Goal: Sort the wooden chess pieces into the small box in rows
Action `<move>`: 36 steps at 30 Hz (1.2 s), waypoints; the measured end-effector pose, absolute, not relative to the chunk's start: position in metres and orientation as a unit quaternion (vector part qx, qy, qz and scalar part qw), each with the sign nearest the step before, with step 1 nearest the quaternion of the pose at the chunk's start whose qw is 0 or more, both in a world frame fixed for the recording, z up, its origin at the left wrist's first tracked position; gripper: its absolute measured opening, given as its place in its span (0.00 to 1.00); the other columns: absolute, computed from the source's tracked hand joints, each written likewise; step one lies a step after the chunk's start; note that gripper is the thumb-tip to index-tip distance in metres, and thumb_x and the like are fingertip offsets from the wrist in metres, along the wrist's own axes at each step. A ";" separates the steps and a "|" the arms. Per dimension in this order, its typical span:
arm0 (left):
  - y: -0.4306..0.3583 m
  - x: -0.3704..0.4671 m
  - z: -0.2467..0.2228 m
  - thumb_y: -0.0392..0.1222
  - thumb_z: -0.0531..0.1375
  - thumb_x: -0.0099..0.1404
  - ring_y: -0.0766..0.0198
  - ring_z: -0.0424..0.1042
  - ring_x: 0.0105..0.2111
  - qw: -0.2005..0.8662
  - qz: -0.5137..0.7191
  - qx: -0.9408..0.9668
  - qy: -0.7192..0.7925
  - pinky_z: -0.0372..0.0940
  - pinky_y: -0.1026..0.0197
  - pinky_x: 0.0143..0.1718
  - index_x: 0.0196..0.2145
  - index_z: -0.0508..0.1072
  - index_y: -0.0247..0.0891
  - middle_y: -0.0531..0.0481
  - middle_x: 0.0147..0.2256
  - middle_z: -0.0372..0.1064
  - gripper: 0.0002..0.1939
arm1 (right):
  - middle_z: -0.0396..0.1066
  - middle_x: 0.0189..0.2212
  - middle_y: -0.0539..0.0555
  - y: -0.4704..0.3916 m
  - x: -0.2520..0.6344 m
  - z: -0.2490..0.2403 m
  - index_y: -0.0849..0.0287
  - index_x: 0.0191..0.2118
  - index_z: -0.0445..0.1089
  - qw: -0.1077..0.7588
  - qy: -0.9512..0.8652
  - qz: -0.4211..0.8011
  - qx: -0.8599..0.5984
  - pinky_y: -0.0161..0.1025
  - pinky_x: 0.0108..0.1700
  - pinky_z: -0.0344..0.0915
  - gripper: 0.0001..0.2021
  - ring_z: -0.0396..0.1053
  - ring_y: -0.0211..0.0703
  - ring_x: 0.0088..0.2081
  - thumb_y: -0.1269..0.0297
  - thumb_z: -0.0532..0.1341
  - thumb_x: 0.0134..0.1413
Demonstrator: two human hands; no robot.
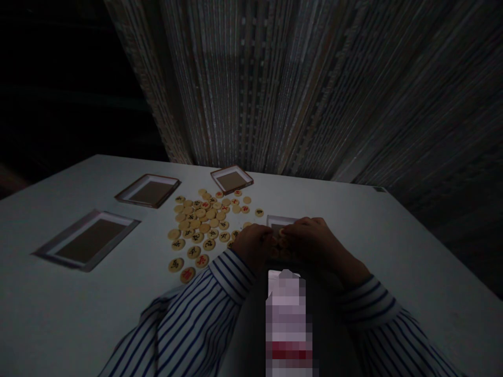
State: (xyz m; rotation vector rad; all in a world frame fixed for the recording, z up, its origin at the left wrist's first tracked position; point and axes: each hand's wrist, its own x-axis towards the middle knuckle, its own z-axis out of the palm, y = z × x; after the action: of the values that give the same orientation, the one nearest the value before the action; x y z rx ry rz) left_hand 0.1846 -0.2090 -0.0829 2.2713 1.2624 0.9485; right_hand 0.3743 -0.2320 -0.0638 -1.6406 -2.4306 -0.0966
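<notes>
Round wooden Chinese chess pieces (204, 228), marked in black or red, lie in a loose heap on the white table. A small shallow box (270, 221) stands to the right of the heap, mostly hidden behind my hands. At its near left side is my left hand (253, 243), fingers curled inward; whatever they hold is hidden. My right hand (314, 240) reaches over the box from the right, its fingertips closed on a chess piece (282, 232). Below the fingertips a few more pieces (283, 251) show dimly. Both forearms wear blue-striped white sleeves.
Three shallow rectangular boxes stand around the heap: a grey-rimmed box (112, 214) at left, a brown-rimmed box (118, 198) behind it, and another box (251, 183) at the back. A curtain (243, 94) hangs beyond the table (393, 251). A bright screen-like rectangle (274, 283) shows below my hands.
</notes>
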 end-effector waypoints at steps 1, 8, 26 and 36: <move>-0.209 0.184 -0.083 0.33 0.57 0.58 0.64 0.72 0.32 0.188 0.337 0.806 0.448 0.67 0.61 0.38 0.34 0.75 0.38 0.49 0.31 0.74 0.09 | 0.74 0.37 0.51 -0.232 0.374 -0.064 0.48 0.41 0.71 0.101 -0.825 -0.033 -0.555 0.45 0.40 0.55 0.10 0.67 0.43 0.39 0.65 0.57 0.54; -0.210 0.185 -0.080 0.33 0.56 0.58 0.63 0.72 0.31 0.189 0.319 0.808 0.457 0.67 0.61 0.36 0.33 0.75 0.38 0.49 0.31 0.74 0.08 | 0.74 0.38 0.50 -0.232 0.375 -0.066 0.47 0.42 0.69 0.090 -0.828 -0.041 -0.552 0.45 0.40 0.53 0.10 0.66 0.44 0.40 0.64 0.57 0.54; -0.209 0.186 -0.078 0.34 0.57 0.58 0.63 0.72 0.30 0.186 0.306 0.809 0.466 0.67 0.61 0.35 0.33 0.76 0.38 0.48 0.30 0.74 0.08 | 0.71 0.45 0.51 -0.235 0.372 -0.066 0.48 0.44 0.68 0.075 -0.847 -0.067 -0.521 0.46 0.39 0.53 0.12 0.65 0.47 0.43 0.63 0.57 0.53; -0.210 0.186 -0.075 0.32 0.57 0.57 0.61 0.72 0.32 0.189 0.296 0.809 0.471 0.67 0.60 0.36 0.34 0.76 0.37 0.47 0.31 0.74 0.09 | 0.71 0.44 0.52 -0.235 0.373 -0.064 0.48 0.45 0.68 0.064 -0.847 -0.060 -0.524 0.46 0.39 0.53 0.13 0.65 0.47 0.43 0.65 0.58 0.52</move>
State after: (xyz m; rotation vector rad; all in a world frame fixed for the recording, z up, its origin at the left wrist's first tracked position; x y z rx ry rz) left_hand 0.1859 -0.2101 -0.0747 2.2754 1.3254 0.8312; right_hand 0.3730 -0.2354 -0.0636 -1.5822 -2.5591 -0.1804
